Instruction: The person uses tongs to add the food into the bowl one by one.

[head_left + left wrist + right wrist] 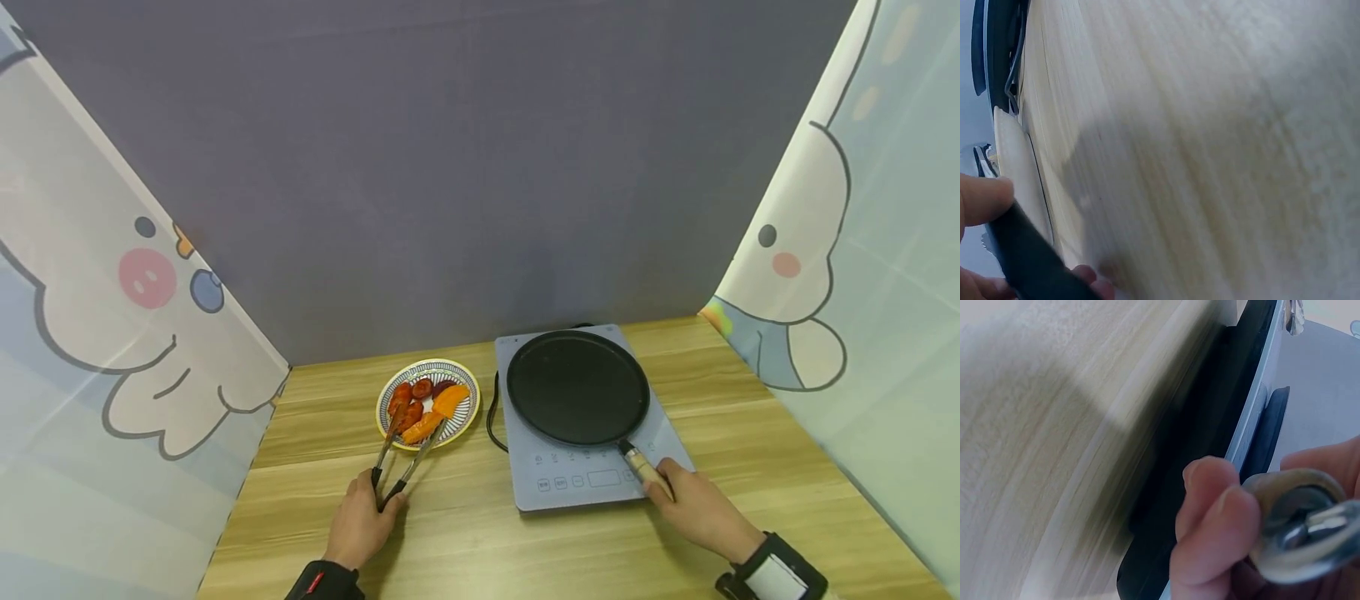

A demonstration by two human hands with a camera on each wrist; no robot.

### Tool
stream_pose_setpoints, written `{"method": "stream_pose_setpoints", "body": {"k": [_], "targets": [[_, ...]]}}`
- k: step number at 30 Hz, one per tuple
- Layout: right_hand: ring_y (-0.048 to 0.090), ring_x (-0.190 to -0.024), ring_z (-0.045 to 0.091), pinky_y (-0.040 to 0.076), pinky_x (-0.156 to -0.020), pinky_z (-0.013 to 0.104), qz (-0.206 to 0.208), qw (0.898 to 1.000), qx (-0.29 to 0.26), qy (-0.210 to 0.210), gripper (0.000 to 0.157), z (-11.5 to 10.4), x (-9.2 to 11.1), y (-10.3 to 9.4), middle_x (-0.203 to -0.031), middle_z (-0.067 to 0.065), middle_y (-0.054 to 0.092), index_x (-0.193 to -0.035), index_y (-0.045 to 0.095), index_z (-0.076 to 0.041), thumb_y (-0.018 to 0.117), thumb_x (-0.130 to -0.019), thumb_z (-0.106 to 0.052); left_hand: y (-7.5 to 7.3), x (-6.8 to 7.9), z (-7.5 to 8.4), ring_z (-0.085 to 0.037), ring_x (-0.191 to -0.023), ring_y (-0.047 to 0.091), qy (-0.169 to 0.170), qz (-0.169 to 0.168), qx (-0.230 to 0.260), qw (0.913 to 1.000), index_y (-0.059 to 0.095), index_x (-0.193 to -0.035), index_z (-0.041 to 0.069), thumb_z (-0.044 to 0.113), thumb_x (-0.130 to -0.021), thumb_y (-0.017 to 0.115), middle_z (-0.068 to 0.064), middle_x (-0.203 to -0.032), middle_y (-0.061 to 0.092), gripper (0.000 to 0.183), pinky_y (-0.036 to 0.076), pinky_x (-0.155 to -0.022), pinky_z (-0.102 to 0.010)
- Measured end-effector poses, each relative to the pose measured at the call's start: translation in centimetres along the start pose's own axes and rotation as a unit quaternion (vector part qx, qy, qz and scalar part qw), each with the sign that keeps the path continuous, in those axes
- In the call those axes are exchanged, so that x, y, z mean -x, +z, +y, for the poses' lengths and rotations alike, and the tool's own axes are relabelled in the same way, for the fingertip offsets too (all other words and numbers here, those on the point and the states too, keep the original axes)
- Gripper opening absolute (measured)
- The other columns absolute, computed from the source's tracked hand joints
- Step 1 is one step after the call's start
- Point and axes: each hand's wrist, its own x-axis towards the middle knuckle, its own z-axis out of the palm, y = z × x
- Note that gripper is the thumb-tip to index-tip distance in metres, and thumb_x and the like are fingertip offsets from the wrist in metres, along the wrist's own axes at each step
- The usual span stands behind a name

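My left hand point(362, 523) grips a pair of metal tongs point(422, 451) by their black handles. The tong tips spread over a patterned plate point(470, 414) with a yellow rim, among reddish-brown sausage-like pieces point(409, 414) and orange wedges point(450, 401). Thumb and fingers on a black handle point(1029, 250) show in the left wrist view. My right hand point(697, 510) holds the light wooden handle point(639, 463) of a flat black pan point(577, 387). In the right wrist view, fingers curl round the handle's end point(1297, 487), which has a metal ring.
Beneath the pan lies a grey induction cooktop point(536, 492) with printed controls at its front. A black cable point(492, 417) loops between plate and cooktop. The wooden table point(465, 542) meets a dark grey panel point(480, 183) behind and cartoon-printed panels point(75, 275) at both sides.
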Motion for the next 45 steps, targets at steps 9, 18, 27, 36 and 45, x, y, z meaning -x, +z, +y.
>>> {"method": "stream_pose_setpoints", "body": {"k": [9,18,27,36,45], "targets": [[0.04,-0.047,0.011,0.032,-0.041,0.025,-0.004,1.0,0.002,-0.005,0.012,0.3,0.0,0.3,-0.062,0.001,0.042,-0.087,0.048,-0.007,0.051,-0.091,-0.019,0.1,0.1,0.0,-0.022,-0.074,0.049,0.005,0.029,0.008,0.9995,0.038,-0.124,-0.007,0.034,-0.08,0.065,-0.013,-0.093,0.049,0.066,0.04,-0.061,-0.037],[0.041,-0.047,0.012,0.031,-0.04,0.025,-0.007,1.0,-0.002,0.001,0.014,0.2,0.0,0.2,-0.062,0.001,0.043,-0.09,0.048,-0.007,0.05,-0.091,-0.02,-0.3,-0.1,0.3,-0.023,-0.079,0.054,-0.003,0.038,0.014,0.9992,0.046,-0.117,-0.007,0.045,-0.077,0.066,-0.013,-0.092,0.052,0.068,0.044,-0.065,-0.04],[0.04,-0.046,0.011,0.031,-0.04,0.025,-0.003,1.0,-0.003,0.001,0.015,0.3,0.1,0.4,-0.062,0.001,0.042,-0.09,0.047,-0.007,0.051,-0.091,-0.022,-0.4,-0.1,0.4,-0.023,-0.076,0.056,0.026,0.053,-0.002,0.9982,0.047,-0.117,-0.005,0.046,-0.079,0.063,-0.011,-0.09,0.053,0.066,0.043,-0.061,-0.038],[0.039,-0.045,0.01,0.03,-0.039,0.024,-0.004,1.0,0.001,0.002,0.015,0.2,0.2,0.5,-0.06,0.0,0.042,-0.09,0.047,-0.008,0.05,-0.092,-0.022,-0.8,-0.8,0.7,-0.02,-0.069,0.053,0.06,0.07,-0.021,0.9955,0.048,-0.116,-0.006,0.044,-0.08,0.063,-0.011,-0.086,0.053,0.063,0.038,-0.053,-0.033],[0.04,-0.045,0.011,0.03,-0.039,0.025,-0.004,1.0,0.0,0.008,0.015,0.1,0.3,0.4,-0.059,0.0,0.042,-0.091,0.047,-0.007,0.05,-0.092,-0.022,-1.1,-1.4,1.3,-0.015,-0.058,0.045,0.062,0.043,-0.044,0.9961,0.049,-0.115,-0.003,0.047,-0.081,0.06,-0.007,-0.083,0.05,0.062,0.031,-0.047,-0.029]]}}
